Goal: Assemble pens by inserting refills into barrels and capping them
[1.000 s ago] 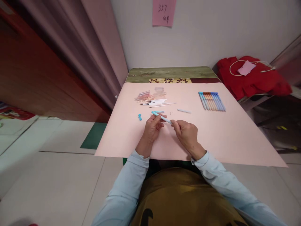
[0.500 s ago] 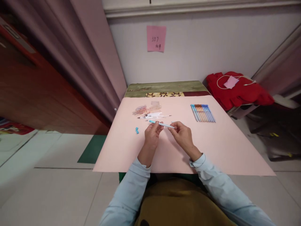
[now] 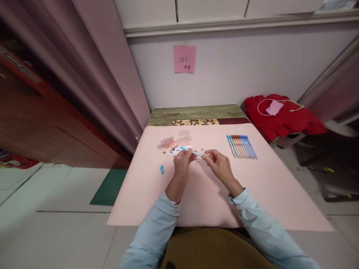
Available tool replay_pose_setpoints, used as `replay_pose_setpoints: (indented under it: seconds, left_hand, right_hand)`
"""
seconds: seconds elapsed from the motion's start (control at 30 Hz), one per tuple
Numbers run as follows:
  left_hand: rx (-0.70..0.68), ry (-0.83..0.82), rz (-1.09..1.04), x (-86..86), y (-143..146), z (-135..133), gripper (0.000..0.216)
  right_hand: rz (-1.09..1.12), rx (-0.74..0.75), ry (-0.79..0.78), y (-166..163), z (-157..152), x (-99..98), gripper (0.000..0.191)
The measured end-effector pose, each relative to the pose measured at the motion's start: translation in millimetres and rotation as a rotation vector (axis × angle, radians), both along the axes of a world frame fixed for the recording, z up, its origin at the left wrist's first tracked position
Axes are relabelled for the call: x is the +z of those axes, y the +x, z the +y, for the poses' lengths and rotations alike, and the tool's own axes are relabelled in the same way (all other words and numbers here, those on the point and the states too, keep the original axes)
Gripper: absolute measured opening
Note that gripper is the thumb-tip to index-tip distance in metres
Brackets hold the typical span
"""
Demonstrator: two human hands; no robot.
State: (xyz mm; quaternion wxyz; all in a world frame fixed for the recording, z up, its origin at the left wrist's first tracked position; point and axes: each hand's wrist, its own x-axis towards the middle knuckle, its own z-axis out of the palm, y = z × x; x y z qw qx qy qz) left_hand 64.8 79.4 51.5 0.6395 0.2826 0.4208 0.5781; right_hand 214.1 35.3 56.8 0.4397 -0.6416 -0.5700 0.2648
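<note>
A light-blue pen with a brighter blue end is held level above the sheet, pointing right. My left hand is closed round its middle, thumb on top. At the pale right end of the pen, my right hand pinches with thumb and forefinger; the very tip is hidden by the fingers. Just behind the hands lies a loose pile of thin white pen refills with dark tips. Two small blue caps or pieces rest left of my left hand.
A pink sheet covers the table. A row of blue, brown and violet pens lies at the right; brownish and grey thin sticks lie behind the refills. A red cloth with a white cable sits beyond the right edge.
The view has tilted up, so the table sits lower in the picture. Both hands still hold the pen, which slants slightly more down to the right.
</note>
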Motion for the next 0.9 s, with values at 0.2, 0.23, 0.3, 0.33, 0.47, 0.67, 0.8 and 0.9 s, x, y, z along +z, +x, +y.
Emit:
replay_pose_setpoints:
  seconds: [0.2,0.23,0.3,0.33,0.47,0.67,0.8,0.9]
  left_hand:
    - [-0.063,-0.003,0.063,3.2,1,6,0.03]
    - [-0.071,0.0,0.07,4.3,1,6,0.03]
    - [-0.085,0.006,0.079,6.4,0,4,0.031]
    - [-0.092,0.008,0.085,7.2,0,3,0.031]
    - [-0.127,0.008,0.108,6.5,-4,-3,0.031]
    - [-0.086,-0.048,-0.012,-5.1,2,-16,0.041]
    - [-0.125,-0.102,-0.092,-8.7,5,-23,0.039]
    - [-0.128,-0.112,-0.075,-8.7,4,-27,0.031]
  right_hand:
    - [0.069,-0.038,0.039,-2,0,-5.9,0.032]
    - [0.086,-0.038,0.015,-2,-2,-6.0,0.033]
    - [0.143,-0.008,-0.048,-3,-5,-6.3,0.037]
    - [0.193,0.017,-0.084,-4,-7,-6.7,0.039]
    - [0.48,0.122,-0.26,-7,-13,-9.5,0.048]
    - [0.412,0.105,-0.208,-6,-21,-13.9,0.045]
    - [0.063,0.042,-0.034,-4,-27,-13.5,0.036]
    - [-0.163,0.028,0.075,-5,-31,-13.3,0.031]
